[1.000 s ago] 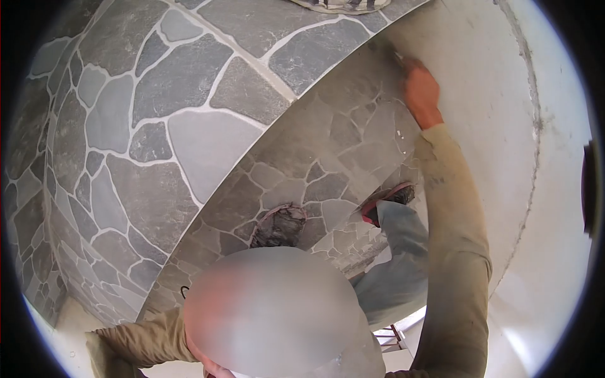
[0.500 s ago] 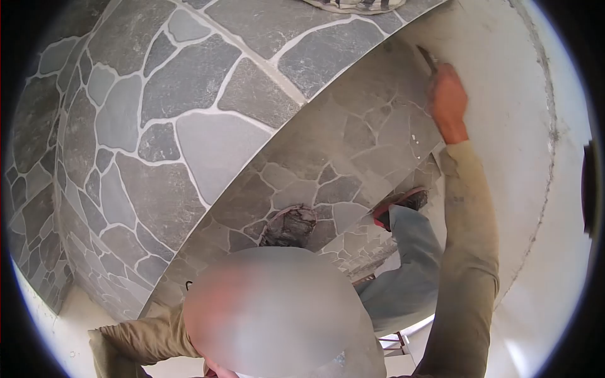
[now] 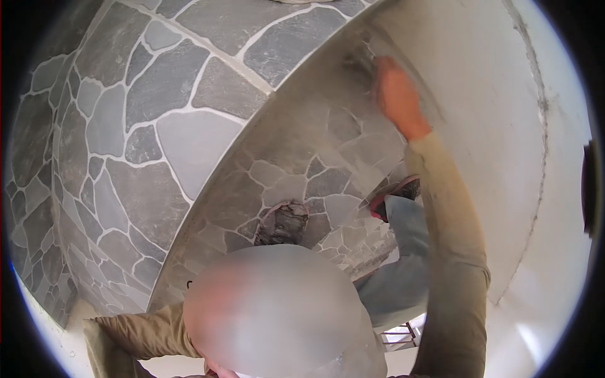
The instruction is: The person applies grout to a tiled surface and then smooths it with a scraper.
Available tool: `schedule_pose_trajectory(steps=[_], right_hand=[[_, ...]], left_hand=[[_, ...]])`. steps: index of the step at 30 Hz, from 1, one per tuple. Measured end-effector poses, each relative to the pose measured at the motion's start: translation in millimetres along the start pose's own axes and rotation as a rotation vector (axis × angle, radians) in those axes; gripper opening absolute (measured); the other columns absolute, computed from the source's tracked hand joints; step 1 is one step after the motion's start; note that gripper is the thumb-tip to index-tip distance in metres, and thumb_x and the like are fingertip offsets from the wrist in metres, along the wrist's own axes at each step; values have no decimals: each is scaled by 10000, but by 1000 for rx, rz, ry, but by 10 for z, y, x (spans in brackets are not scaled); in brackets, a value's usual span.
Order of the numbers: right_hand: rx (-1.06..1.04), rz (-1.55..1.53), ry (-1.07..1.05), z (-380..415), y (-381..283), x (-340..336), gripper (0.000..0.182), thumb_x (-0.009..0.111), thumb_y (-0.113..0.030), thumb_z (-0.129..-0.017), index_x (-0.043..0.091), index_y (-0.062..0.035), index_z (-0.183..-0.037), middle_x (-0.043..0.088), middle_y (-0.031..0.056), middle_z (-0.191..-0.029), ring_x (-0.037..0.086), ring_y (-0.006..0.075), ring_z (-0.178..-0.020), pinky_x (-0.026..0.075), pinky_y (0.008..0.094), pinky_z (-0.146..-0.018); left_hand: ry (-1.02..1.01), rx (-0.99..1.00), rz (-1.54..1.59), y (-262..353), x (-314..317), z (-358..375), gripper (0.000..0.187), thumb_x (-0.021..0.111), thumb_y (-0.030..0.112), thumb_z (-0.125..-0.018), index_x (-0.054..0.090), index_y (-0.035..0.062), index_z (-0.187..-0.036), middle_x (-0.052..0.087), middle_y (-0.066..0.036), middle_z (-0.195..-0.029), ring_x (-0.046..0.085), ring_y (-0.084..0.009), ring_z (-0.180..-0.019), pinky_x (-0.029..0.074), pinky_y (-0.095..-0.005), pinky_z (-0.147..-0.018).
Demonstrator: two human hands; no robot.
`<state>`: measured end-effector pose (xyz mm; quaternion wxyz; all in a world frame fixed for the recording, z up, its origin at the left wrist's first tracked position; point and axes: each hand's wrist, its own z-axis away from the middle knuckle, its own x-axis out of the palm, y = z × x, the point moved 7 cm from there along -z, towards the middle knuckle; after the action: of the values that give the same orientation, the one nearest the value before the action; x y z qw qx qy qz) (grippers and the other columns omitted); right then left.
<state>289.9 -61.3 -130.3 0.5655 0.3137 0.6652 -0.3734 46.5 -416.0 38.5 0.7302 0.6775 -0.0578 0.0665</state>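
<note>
Right arm: we see it stretched up and away from us along the right of the scene, elbow near, wrist far, in a long tan sleeve.
Right hand (image 3: 396,96): raised at the far end of the arm, back of the hand toward us, fingers curled forward; blurred, so we cannot tell whether it grips anything.
Right wrist: bare beyond the cuff, bent slightly toward the left.
Left arm: only a tan-sleeved upper part shows, low at the near left.
Left hand: out of view.
</note>
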Motion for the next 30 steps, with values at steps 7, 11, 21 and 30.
schedule_pose_trajectory(steps=[7,11,21,30], right_hand=[[269,219,-200,-739,510,247,197,639,-102,-857,694,-46,-1038,716,198,-1032,688,411,-990,570,500,-790],[125,202,-224,-634,325,177,196,648,-115,-866,717,-50,-1037,725,194,-1051,692,396,-1003,571,507,-811],[70,121,-248,-722,225,138,160,628,-110,-860,713,-45,-979,720,209,-1018,694,405,-958,576,503,-798],[-92,132,-126,-548,152,430,100,670,-117,-826,727,-47,-871,713,243,-892,698,423,-847,574,488,-740]], left_hand=[[7,15,-4,29,-40,10,900,714,660,-833,412,89,-1460,454,-341,-1327,499,-468,-1288,385,-578,-1103],[-21,21,-9,33,-65,-14,948,727,684,-809,401,102,-1482,451,-339,-1333,492,-466,-1293,380,-582,-1102],[-50,10,-23,54,-87,-69,969,686,724,-819,392,85,-1485,440,-350,-1343,471,-476,-1311,355,-587,-1117],[10,-12,-44,65,-16,-65,855,682,639,-876,394,99,-1474,441,-341,-1345,481,-471,-1302,382,-588,-1103]])
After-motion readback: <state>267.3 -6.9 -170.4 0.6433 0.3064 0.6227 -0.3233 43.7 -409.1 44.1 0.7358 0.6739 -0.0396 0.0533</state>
